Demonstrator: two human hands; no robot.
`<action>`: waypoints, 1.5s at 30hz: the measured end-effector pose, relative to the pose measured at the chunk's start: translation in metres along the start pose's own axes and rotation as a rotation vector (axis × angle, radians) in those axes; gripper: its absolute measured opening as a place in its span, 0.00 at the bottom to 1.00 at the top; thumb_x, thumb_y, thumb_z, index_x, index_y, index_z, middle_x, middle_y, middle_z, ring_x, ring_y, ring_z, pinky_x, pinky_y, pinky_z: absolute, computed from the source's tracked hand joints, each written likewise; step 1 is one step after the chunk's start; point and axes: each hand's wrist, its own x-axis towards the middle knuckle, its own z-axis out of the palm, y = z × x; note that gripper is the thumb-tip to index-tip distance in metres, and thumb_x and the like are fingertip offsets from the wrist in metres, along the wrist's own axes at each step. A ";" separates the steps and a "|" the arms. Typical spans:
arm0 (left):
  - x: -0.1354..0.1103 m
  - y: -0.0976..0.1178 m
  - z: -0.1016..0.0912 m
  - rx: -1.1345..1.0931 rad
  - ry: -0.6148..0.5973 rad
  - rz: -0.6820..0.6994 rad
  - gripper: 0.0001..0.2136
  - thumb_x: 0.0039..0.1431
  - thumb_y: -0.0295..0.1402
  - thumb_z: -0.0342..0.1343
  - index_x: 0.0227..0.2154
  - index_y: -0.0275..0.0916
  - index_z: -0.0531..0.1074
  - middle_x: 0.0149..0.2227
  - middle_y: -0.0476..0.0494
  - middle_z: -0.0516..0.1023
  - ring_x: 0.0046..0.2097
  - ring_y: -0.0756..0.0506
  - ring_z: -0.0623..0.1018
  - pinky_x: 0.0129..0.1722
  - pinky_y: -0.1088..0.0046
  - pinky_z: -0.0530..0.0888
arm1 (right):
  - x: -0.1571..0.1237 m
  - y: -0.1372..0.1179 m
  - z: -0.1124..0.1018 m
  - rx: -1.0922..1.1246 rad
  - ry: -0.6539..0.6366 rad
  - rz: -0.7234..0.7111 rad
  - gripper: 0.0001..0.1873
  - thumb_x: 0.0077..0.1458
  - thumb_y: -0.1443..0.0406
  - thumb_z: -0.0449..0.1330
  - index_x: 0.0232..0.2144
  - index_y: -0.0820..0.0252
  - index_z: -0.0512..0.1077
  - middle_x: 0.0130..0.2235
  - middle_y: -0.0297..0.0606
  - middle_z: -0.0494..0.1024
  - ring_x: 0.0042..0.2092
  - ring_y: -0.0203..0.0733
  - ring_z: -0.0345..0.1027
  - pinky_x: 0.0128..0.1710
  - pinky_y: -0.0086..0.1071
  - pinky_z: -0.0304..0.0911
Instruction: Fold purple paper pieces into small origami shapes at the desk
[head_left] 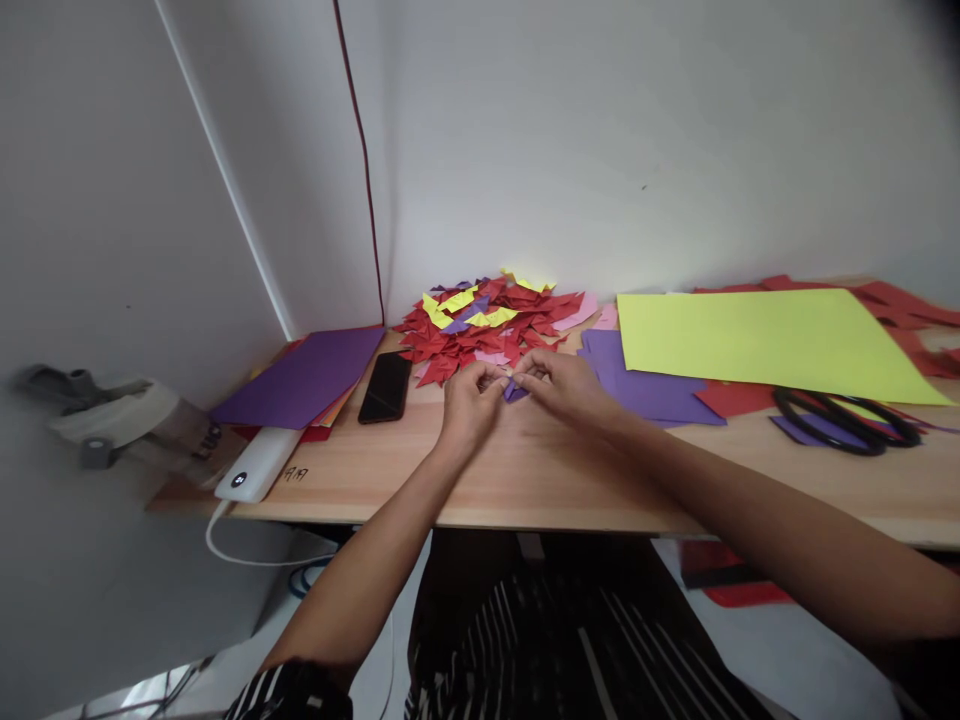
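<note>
A small purple piece of folded paper (514, 391) is pinched between my two hands just above the wooden tabletop. My left hand (471, 400) grips its left side with closed fingers. On the other side, the thumb and fingers of my right hand (562, 385) press together on the same paper. Part of the paper is hidden behind my fingertips. Right behind my hands lies a heap of folded paper pieces (517, 325), mostly red, with some yellow, purple and pink ones.
Left of the heap lies a black phone (385, 387), beside purple sheets (307, 375) and a white power bank (259, 465) with a cable. A transparent bottle (180, 435) stands at the left edge. To the right are a yellow sheet (757, 335), purple paper (645, 392) and black-handled scissors (832, 425).
</note>
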 end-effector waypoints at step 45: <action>-0.010 0.026 -0.005 0.073 0.099 0.296 0.05 0.58 0.27 0.56 0.27 0.38 0.73 0.31 0.47 0.73 0.35 0.48 0.72 0.35 0.73 0.68 | -0.007 -0.015 -0.003 0.021 0.101 -0.184 0.04 0.57 0.65 0.56 0.33 0.59 0.70 0.33 0.37 0.76 0.34 0.38 0.67 0.34 0.30 0.60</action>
